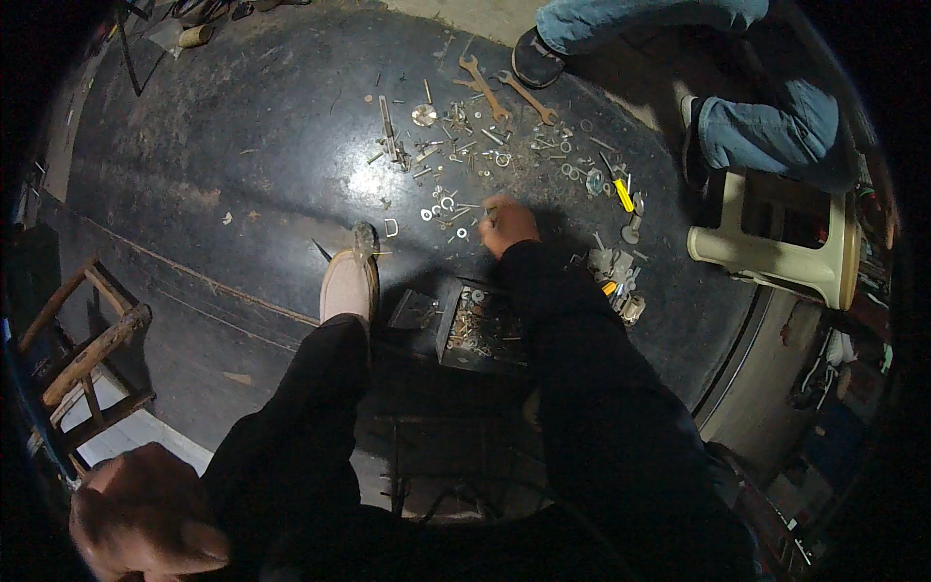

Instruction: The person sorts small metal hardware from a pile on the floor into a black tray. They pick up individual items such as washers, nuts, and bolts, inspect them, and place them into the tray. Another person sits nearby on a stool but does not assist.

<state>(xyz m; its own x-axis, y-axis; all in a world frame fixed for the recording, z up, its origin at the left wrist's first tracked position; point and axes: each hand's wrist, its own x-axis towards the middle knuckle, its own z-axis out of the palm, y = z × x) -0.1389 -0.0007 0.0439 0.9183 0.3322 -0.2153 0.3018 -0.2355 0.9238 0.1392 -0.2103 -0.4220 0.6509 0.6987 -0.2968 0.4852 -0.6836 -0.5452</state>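
Observation:
My right hand [507, 225] is low over the dark mat [242, 126], fingers pinched together among loose hardware. Whatever lies between its fingertips is too small to make out. Just left of it are a washer [462, 233] and several screws and rings. Close below, beside my forearm, stands a dark box [446, 335] holding mixed screws and small metal parts. My left hand [145, 514] is curled closed at the lower left, away from the hardware; the inside of its grip is hidden.
Two open-ended wrenches, one a rusty wrench [529, 97], lie at the far side. To the right are a yellow-handled screwdriver [624, 197] and a cream plastic stool [776, 247]. Another person's jeans [766, 136] and shoes show beyond. A wooden chair [87, 339] stands left, my shoe [347, 286] nearer.

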